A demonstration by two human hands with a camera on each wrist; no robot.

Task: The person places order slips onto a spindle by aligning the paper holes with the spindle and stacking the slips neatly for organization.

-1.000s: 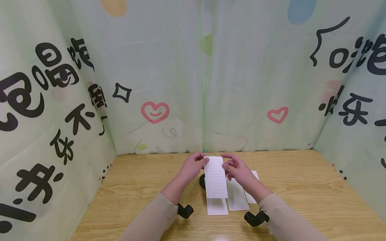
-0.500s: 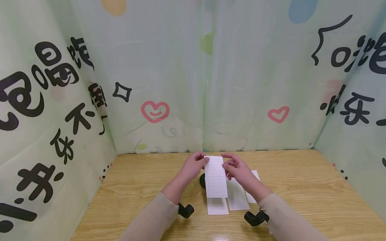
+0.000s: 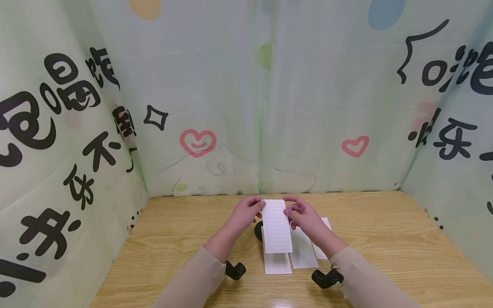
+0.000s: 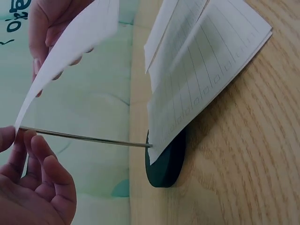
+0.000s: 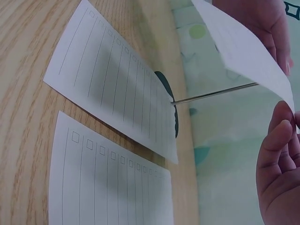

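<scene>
A lined white paper sheet (image 3: pixel 276 226) is held up between both hands in the head view. My left hand (image 3: pixel 243 214) pinches its upper left corner with thumb and fingers, right by the top of a thin metal rod (image 4: pixel 89 138). On the opposite edge, my right hand (image 3: pixel 306 218) pinches the sheet between thumb and fingers. The rod rises from a round black base (image 4: pixel 171 168), forming a paper spike. Another lined sheet (image 5: pixel 112 79) lies low on it, the rod coming up through its end. Where the held sheet meets the rod's tip is hidden by fingers.
Two more white sheets lie on the wooden table (image 3: pixel 173 256) to the right: one sheet (image 3: pixel 303 252) beside the spike, another sheet (image 3: pixel 320 252) partly under the right forearm. A printed curtain (image 3: pixel 231 85) stands behind and on both sides. Each wrist wears a black camera mount (image 3: pixel 235 270).
The held sheet has shifted very slightly to the right, its lower edge with it. Left fingers have moved a little at the corner; the right hand stays in place.
</scene>
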